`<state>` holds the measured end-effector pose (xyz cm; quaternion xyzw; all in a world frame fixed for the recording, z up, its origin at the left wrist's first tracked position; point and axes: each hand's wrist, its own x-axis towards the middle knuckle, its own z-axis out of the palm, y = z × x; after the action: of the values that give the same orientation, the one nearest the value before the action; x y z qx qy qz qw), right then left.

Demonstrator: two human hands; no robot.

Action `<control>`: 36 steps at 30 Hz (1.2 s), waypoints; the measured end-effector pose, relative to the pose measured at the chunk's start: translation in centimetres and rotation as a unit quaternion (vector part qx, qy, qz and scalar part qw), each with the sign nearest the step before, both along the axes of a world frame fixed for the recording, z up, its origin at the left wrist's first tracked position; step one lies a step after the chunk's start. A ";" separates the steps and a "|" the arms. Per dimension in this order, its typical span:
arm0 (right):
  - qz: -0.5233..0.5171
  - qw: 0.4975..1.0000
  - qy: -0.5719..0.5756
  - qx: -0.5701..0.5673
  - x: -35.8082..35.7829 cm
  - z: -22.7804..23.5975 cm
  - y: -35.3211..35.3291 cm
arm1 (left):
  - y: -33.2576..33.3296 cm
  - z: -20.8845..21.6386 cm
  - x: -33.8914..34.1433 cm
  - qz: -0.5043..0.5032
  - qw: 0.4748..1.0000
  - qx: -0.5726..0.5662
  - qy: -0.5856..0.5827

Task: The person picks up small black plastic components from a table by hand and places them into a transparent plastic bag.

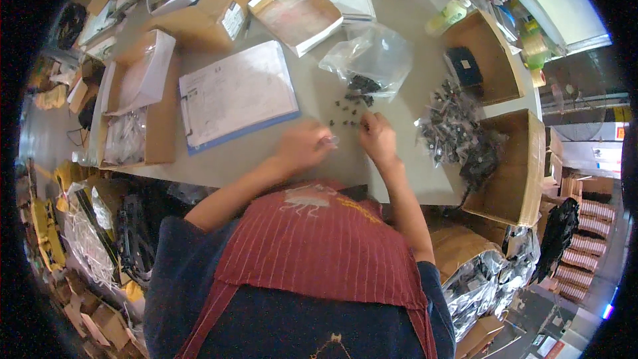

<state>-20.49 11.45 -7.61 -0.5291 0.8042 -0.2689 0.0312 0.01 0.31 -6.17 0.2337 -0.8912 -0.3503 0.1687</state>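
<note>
My left hand (304, 146) is closed near the table's front edge, with a small clear plastic bag (333, 141) showing at its fingertips. To its right, my right hand (379, 136) is pinched together beside small black parts (347, 114) scattered on the table; whatever its fingers hold is too small to make out. Just beyond, a large clear plastic bag (375, 60) lies with its mouth toward me, and a heap of black parts (363, 84) sits at that mouth. Farther right, many small clear bags with dark parts inside (448, 126) are piled up.
Left of my hands lies a blue clipboard with papers (239, 93). A shallow white-edged box (296, 16) stands behind it, and a carton with plastic bags (136, 113) at the left. Open cardboard boxes (508, 166) line the right edge, near a bottle (448, 16).
</note>
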 end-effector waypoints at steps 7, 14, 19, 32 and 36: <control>0.068 0.974 -0.195 -0.089 3.0 6.2 1.4 | 0.3 -1.3 -0.5 -0.023 0.997 -0.074 0.015; 0.094 0.969 -0.202 -0.107 3.0 6.1 1.0 | 0.1 -1.3 -0.6 -0.022 0.997 -0.043 0.062; 0.060 0.994 -0.077 -0.048 1.3 2.3 -0.4 | 0.1 -2.1 -0.1 -0.012 0.997 -0.013 0.074; 0.085 0.961 -0.251 -0.075 4.1 5.5 0.5 | 0.8 -3.0 0.7 0.042 0.987 0.143 0.052; 0.147 0.951 -0.247 -0.112 4.8 6.5 0.7 | 0.5 -3.2 0.5 0.028 0.979 0.200 0.038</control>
<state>-15.66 12.17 -1.09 -0.5584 0.6493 -0.4723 0.2085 0.55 0.82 -9.42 0.2742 -0.7893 -0.5250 0.1620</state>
